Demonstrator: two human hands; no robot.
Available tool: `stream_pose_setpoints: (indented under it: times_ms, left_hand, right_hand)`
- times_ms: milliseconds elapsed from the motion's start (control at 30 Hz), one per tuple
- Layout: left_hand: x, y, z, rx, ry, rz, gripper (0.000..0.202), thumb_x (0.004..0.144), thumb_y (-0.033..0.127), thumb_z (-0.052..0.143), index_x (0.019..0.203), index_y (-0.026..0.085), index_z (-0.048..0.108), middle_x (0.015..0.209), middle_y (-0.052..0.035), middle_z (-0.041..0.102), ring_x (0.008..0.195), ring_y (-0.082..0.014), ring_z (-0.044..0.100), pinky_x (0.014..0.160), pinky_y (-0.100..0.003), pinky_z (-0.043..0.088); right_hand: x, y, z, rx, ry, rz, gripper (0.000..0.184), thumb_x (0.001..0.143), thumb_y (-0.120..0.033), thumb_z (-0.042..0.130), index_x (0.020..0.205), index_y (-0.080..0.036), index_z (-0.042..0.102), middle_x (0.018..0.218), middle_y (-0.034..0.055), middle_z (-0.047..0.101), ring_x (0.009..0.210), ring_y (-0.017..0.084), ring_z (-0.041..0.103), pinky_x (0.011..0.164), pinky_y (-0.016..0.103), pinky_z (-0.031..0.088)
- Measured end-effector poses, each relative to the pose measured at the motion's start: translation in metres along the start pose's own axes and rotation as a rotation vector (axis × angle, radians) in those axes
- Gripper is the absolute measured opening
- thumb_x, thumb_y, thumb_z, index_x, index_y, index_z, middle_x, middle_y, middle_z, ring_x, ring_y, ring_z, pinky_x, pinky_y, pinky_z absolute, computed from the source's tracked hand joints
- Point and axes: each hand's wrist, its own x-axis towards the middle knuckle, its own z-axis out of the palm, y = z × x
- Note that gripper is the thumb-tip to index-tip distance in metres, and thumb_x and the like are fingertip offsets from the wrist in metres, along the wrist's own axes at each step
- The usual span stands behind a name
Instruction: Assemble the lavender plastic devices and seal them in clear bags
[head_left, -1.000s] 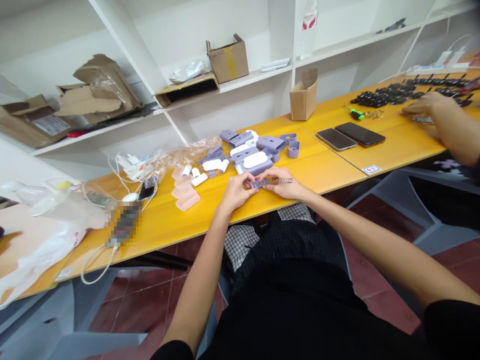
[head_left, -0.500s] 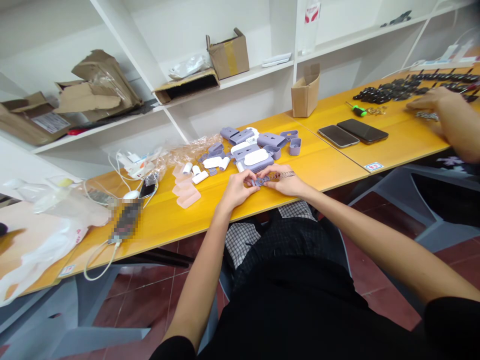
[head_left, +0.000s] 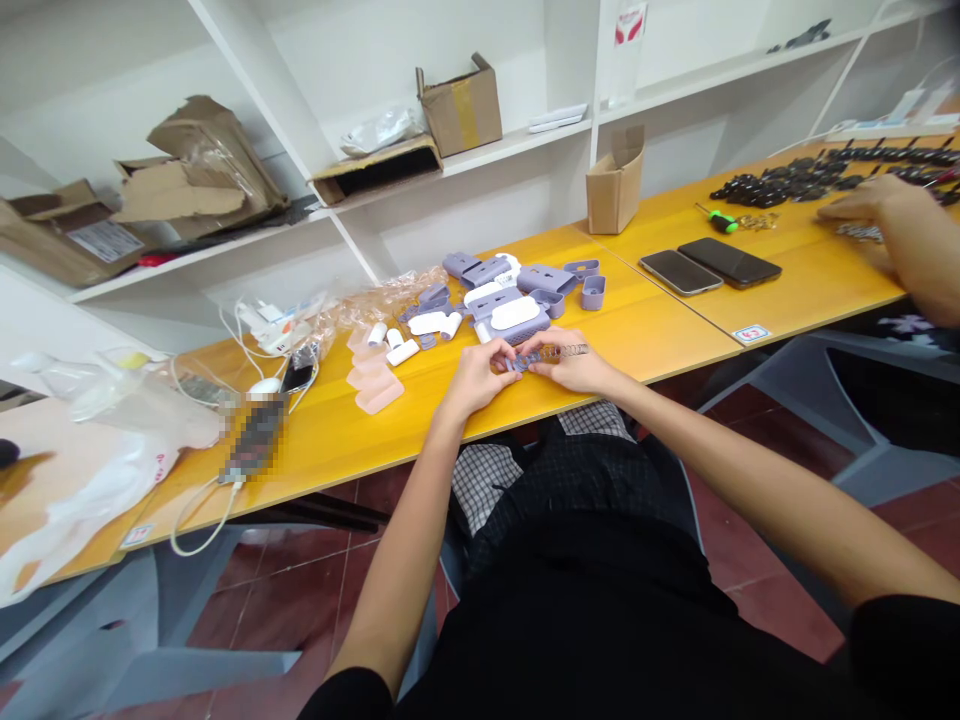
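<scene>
My left hand (head_left: 478, 380) pinches a small grey-purple plastic part (head_left: 518, 363) near the table's front edge. Closed around the other side is my right hand (head_left: 576, 370), with a thin coil spring (head_left: 564, 351) lying along its fingers and reaching toward the purple part. Whether the spring is joined to that part, I cannot tell. Just beyond my fingertips rests a purple housing with a white oval cover (head_left: 514, 314). More purple shells (head_left: 544, 279) and small cups (head_left: 592, 292) lie behind it. White cylindrical pieces (head_left: 403, 352) are to the left.
Pale pink flat pieces (head_left: 379, 392) and crumpled clear plastic (head_left: 352, 300) lie left, beside cables and a phone (head_left: 300, 369). Two phones (head_left: 729, 262), a green-handled screwdriver (head_left: 722, 222) and black parts (head_left: 780, 182) are right, near another person's hand (head_left: 862, 200). Shelves with cardboard boxes (head_left: 460, 108) stand behind.
The view has shifted very slightly. Both hands keep nearly the same place and grip on the purple part and spring.
</scene>
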Motion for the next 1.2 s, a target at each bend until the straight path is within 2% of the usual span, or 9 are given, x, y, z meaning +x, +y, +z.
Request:
stream_pose_setpoints:
  times_ms: [133, 433, 667, 1200]
  left_hand:
    - [-0.0002, 0.0003, -0.0011, 0.011, 0.022, -0.008, 0.020, 0.074, 0.013, 0.081, 0.087, 0.018, 0.067, 0.087, -0.0021, 0.074, 0.074, -0.0158, 0.064, 0.076, -0.030, 0.054]
    - [0.0001, 0.0005, -0.0009, 0.006, 0.012, 0.001, 0.020, 0.074, 0.013, 0.082, 0.086, 0.018, 0.068, 0.081, -0.0001, 0.071, 0.074, -0.0159, 0.064, 0.075, -0.030, 0.053]
    - [-0.0007, -0.0002, 0.0006, -0.003, 0.007, 0.018, 0.019, 0.075, 0.013, 0.081, 0.088, 0.018, 0.069, 0.084, -0.0017, 0.073, 0.075, -0.0156, 0.064, 0.075, -0.029, 0.052]
    - [-0.0007, -0.0029, 0.0011, 0.001, 0.014, 0.011, 0.018, 0.075, 0.013, 0.081, 0.087, 0.017, 0.069, 0.085, -0.0023, 0.074, 0.074, -0.0153, 0.063, 0.074, -0.029, 0.051]
  right_hand:
    - [-0.0002, 0.0012, 0.0008, -0.053, 0.014, 0.036, 0.017, 0.084, -0.018, 0.078, 0.097, -0.028, 0.079, 0.096, 0.0035, 0.078, 0.094, 0.027, 0.067, 0.092, 0.048, 0.054]
    - [-0.0008, -0.0008, -0.0023, 0.036, 0.005, -0.047, 0.012, 0.086, -0.021, 0.077, 0.095, -0.029, 0.079, 0.102, 0.0040, 0.078, 0.100, 0.027, 0.068, 0.098, 0.050, 0.053]
    - [-0.0003, -0.0007, -0.0012, 0.012, 0.003, -0.013, 0.015, 0.086, -0.021, 0.077, 0.098, -0.029, 0.079, 0.106, 0.0036, 0.079, 0.103, 0.027, 0.069, 0.102, 0.052, 0.052]
    - [-0.0002, -0.0028, 0.0045, -0.094, 0.052, 0.014, 0.012, 0.085, -0.027, 0.080, 0.097, -0.028, 0.076, 0.100, 0.0036, 0.078, 0.097, 0.027, 0.069, 0.092, 0.048, 0.053]
